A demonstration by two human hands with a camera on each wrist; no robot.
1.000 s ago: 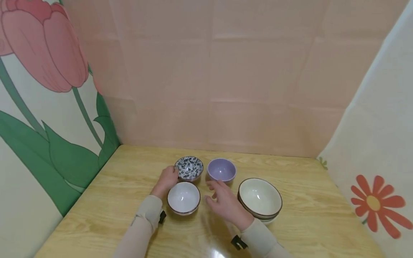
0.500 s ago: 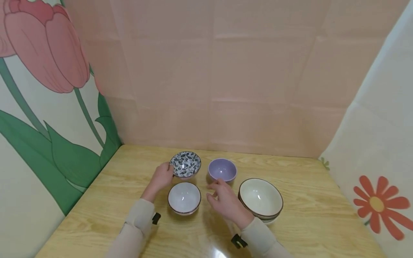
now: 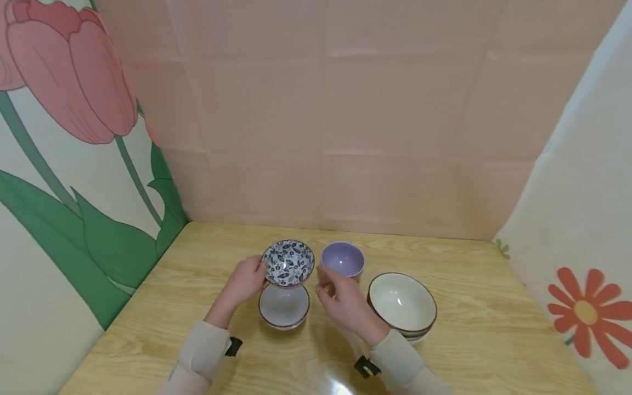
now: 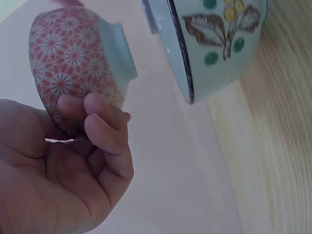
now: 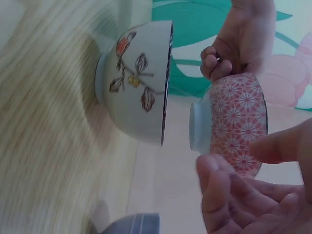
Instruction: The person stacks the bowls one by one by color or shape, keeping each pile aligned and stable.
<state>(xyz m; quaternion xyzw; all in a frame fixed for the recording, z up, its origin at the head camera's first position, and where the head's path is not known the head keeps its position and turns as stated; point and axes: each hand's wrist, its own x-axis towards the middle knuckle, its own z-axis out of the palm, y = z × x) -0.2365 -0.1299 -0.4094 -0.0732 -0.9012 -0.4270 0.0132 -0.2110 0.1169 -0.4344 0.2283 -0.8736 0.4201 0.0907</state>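
My left hand (image 3: 245, 281) grips the rim of a small bowl (image 3: 289, 262), thumb on the inside and fingers curled under. Inside, that bowl has a dark floral pattern; its outside (image 4: 66, 53) is red with white starbursts. It is held in the air, above and slightly behind a white bowl with a dark rim (image 3: 283, 307) that stands on the table. Leaves and berries decorate that bowl's outer wall (image 5: 134, 80). My right hand (image 3: 348, 302) hovers with loosely bent fingers, fingertips close to the held bowl's right side, holding nothing.
A purple bowl (image 3: 343, 258) stands behind my right hand. To the right is a stack of larger cream bowls with brown rims (image 3: 402, 302). The wooden table (image 3: 469, 307) ends at a pinkish cloth backdrop (image 3: 345, 137), with flower-printed cloths at both sides.
My left hand has lifted the patterned bowl, swung it a little left, then brought it back right and forward over the white bowl. My right hand has barely moved.
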